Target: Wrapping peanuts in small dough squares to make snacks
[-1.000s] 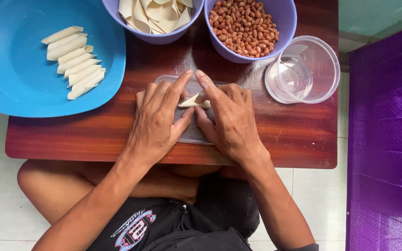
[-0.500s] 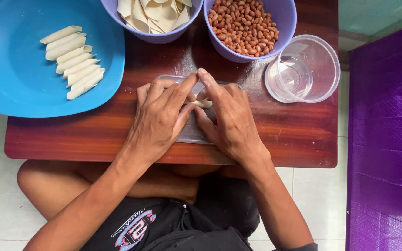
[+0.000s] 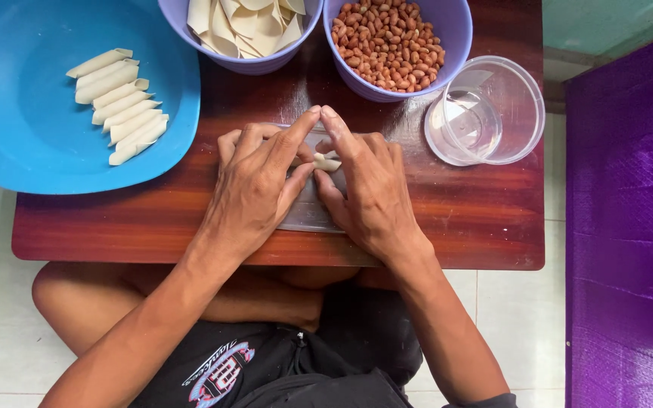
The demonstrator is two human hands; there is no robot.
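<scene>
The left hand (image 3: 255, 189) and right hand (image 3: 368, 193), fingers curled nearly closed, pinch a small dough wrapper (image 3: 327, 161) on the clear mat (image 3: 307, 215) (mid-table); even fingertip pressure should keep the roll tight

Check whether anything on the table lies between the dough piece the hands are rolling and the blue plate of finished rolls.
Nothing visible does. Both hands, left hand and right hand, cover the dough piece; only bare table lies leftward to the blue plate.
</scene>
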